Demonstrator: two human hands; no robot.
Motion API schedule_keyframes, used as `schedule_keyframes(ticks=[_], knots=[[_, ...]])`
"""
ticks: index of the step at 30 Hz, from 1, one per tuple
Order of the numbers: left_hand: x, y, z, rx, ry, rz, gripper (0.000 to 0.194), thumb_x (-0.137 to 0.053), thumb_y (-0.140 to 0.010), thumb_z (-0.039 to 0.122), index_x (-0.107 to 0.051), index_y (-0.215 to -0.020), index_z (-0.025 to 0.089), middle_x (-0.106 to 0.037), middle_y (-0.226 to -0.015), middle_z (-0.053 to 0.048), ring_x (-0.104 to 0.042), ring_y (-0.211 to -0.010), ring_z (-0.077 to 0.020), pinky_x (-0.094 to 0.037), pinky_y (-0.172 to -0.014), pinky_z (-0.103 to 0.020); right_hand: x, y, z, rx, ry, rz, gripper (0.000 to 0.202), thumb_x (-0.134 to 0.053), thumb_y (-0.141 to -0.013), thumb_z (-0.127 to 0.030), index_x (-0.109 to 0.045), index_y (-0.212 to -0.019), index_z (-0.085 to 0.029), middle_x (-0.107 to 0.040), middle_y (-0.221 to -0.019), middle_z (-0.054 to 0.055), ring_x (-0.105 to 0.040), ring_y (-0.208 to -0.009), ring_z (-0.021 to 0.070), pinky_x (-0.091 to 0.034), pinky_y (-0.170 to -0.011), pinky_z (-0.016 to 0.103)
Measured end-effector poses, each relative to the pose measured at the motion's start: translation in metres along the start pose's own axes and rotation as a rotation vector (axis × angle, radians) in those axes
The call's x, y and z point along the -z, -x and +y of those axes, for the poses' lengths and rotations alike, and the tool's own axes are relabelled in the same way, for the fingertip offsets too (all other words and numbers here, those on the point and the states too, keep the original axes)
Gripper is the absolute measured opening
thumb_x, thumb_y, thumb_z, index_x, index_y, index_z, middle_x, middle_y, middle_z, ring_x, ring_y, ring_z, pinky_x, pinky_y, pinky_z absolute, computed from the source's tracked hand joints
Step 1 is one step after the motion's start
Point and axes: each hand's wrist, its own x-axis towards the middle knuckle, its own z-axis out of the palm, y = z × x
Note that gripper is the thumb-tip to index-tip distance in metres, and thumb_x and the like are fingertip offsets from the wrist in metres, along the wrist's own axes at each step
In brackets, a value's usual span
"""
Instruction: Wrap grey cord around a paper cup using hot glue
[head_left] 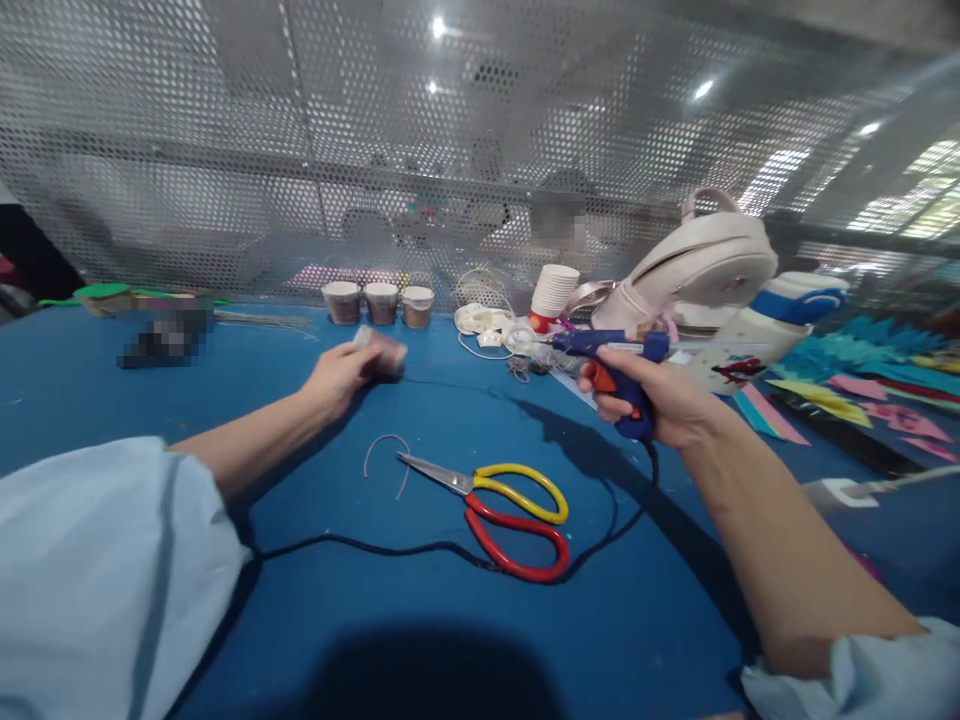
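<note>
In the lower middle of the frame, scissors [480,488] with one yellow and one red handle lie on the blue table [420,640], their blades pointing left beside a curled piece of thin cord [386,438]. A black cable [360,543] runs under the red handle.

Farther in, left of centre, a small cup [384,355] is tipped on its side, pale at one end and brownish pink at the other; it is blurred, and its contents cannot be made out. The left hand [339,375] is closed around its pale end. Right of centre, the right hand [660,395] grips a blue glue gun [585,343] by the handle, fingers wrapped at the orange trigger, nozzle pointing left.

At mid-right, a white bottle [757,345] with a blue-and-white lid leans beside a pale bag [690,265]; what either contains is hidden. Behind the hands, in the upper middle, three small cups [381,304] stand upright in a row, brown below pale rims. Right of them, white paper cups [556,290] are nested in a leaning stack. A perforated metal screen [225,180] spans the top.
</note>
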Motion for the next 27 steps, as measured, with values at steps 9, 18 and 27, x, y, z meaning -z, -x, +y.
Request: schedule_keyframes(ticks=[9, 18, 27], knots=[[0.035, 0.010, 0.046, -0.192, 0.014, 0.187, 0.012, -0.067, -0.071, 0.019, -0.063, -0.082, 0.016, -0.064, -0.078, 0.001, -0.058, -0.075, -0.0133, -0.045, -0.064, -0.025, -0.032, 0.010, 0.008, 0.008, 0.089, -0.071, 0.028, -0.066, -0.076, -0.040, -0.062, -0.068, -0.014, -0.064, -0.066, 0.005, -0.040, -0.038, 0.0046, -0.032, -0.037, 0.020], [0.013, 0.093, 0.031, 0.109, 0.224, -0.186, 0.011, -0.069, -0.071, 0.017, -0.067, -0.080, 0.014, -0.069, -0.083, -0.007, -0.063, -0.076, -0.0156, -0.053, -0.073, -0.028, -0.076, 0.042, 0.022, 0.190, 0.442, -0.104, 0.032, -0.058, -0.081, -0.046, -0.062, -0.072, -0.016, -0.044, -0.045, -0.005, -0.042, -0.043, 0.0088, -0.032, -0.044, 0.022], [0.021, 0.109, 0.010, 0.103, 0.101, -0.269, 0.028, -0.079, -0.061, 0.024, -0.069, -0.085, 0.014, -0.072, -0.085, -0.006, -0.065, -0.080, -0.0176, -0.048, -0.080, -0.030, -0.104, 0.066, 0.032, 0.429, 0.716, -0.093, 0.018, -0.058, -0.080, -0.034, -0.057, -0.068, -0.021, -0.057, -0.054, -0.003, -0.049, -0.045, 0.0108, -0.039, -0.044, 0.022]])
